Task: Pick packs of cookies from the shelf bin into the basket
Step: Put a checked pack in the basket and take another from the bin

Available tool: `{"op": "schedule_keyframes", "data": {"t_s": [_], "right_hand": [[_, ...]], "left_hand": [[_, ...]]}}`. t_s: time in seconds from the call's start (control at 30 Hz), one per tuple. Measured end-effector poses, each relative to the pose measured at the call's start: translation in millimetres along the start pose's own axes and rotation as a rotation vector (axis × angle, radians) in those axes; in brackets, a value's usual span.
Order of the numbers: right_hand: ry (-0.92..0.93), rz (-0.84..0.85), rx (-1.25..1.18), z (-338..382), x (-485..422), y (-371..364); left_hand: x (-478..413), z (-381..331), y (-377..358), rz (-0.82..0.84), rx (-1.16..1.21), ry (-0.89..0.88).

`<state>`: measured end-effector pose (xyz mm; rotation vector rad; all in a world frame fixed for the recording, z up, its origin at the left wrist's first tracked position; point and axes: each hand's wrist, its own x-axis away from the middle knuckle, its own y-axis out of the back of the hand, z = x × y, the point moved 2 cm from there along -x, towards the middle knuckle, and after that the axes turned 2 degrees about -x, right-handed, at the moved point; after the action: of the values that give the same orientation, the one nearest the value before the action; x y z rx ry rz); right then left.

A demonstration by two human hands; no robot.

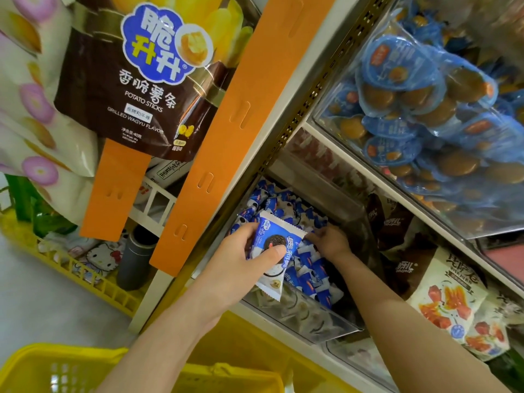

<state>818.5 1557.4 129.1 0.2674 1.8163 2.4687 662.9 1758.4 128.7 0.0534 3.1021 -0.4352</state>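
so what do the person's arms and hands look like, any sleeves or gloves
No sleeves in view: the left forearm and right forearm are bare up to the frame edge. The left hand and right hand wear no gloves, and no watch, ring or bracelet shows.

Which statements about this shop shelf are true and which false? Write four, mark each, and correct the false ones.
1. The left hand holds a cookie pack. True.
2. The right hand is inside the basket. False: it reaches among the packs in the shelf bin.
3. The basket is yellow. True.
4. The shelf bin is empty. False: many blue and white packs lie in it.
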Motion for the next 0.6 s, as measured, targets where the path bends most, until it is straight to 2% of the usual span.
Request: {"op": "schedule_keyframes", "data": {"t_s": [0.1,0.2,0.27,0.37,0.4,0.47,0.53,0.6], "right_hand": [[-0.022,0.023,-0.199,-1.2,5.9,2.5],[-0.010,0.023,-0.137,9.4,15.7,2.1],[0.066,-0.064,-0.100,19.3,25.8,3.2],[0.271,-0.161,-0.391,34.1,65.7,14.7],[0.347,-0.122,-0.523,38.2,81.7,18.1],[0.416,0.071,-0.717,44.2,111.8,20.4],[0.470,0.211,-0.739,46.9,133.6,19.3],[0.519,0.206,-0.729,47.6,146.3,19.8]], "left_hand": [[1.1,0.6,-1.1,-0.006,0.004,0.000],[3.7,0.4,-3.7,-0.024,0.007,-0.006],[5.9,0.3,-5.6,-0.051,0.026,-0.007],[10.2,0.0,-6.9,-0.092,0.054,-0.017],[11.9,-0.1,-7.4,-0.099,0.054,-0.026],[15.7,-0.2,-8.6,-0.101,0.035,-0.039],[19.9,1.2,-9.9,-0.106,-0.003,-0.037],[25.4,3.2,-10.6,-0.106,-0.068,-0.022]]}}
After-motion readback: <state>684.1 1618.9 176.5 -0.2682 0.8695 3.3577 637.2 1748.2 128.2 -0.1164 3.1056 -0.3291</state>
